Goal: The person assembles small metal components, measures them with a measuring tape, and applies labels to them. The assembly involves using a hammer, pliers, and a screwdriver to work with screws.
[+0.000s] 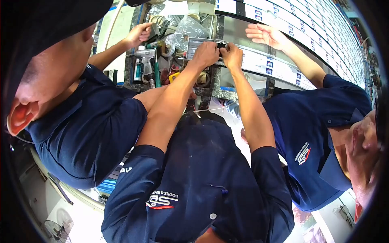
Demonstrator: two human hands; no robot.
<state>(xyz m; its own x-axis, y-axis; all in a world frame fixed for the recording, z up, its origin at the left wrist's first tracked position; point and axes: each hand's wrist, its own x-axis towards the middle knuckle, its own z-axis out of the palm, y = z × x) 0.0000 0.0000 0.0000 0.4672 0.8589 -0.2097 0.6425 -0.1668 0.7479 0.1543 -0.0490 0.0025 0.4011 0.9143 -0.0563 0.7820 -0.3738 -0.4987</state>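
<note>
A silver metal profile (259,60) with stickers along it lies across the bench ahead of me. My left hand (206,54) is closed at the profile's left part, its fingers curled over the edge. Close beside it, my right hand (232,56) pinches a small black fitting (221,45) set at the profile. Exactly how the fitting sits in the profile is hidden by my fingers. Both forearms reach forward from the lower edge.
At left, a co-worker's hand (139,35) is near a dark block; another co-worker's open hand (265,36) hovers at right. Tools crowd the bench: a green-handled screwdriver (157,73), a yellow tool (174,77), tape rolls (168,49), a plastic bag (190,30). Stickered profiles (308,28) stack behind.
</note>
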